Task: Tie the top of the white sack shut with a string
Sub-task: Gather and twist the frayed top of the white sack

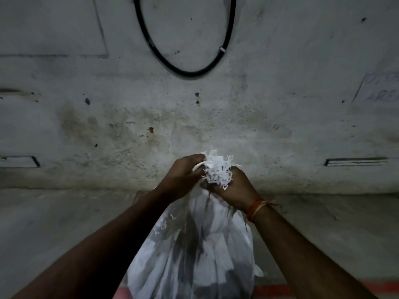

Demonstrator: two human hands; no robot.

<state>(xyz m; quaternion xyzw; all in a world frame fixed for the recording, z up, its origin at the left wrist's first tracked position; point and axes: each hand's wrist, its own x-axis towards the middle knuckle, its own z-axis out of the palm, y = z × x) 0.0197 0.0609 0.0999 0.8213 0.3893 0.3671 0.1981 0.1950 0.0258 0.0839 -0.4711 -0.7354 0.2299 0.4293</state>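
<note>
Between both hands' closed grip, left hand (183, 175) and right hand (234, 188): white sack (200, 251), frayed neck bunched.

We cannot see the bottom of the white sack (194, 244); the lower edge of the picture cuts it off, as it does both forearms. The string (199, 165) shows only as a short pale loop by the left hand (183, 178), and its ends are lost in the frayed sack top. The fingers (212, 187) of the right hand (235, 190) are mostly hidden under the gathered neck. The black cable (185, 71) runs out at the top edge. The paper notice (380, 87) at the right is cropped and its writing too blurred to read.
</note>
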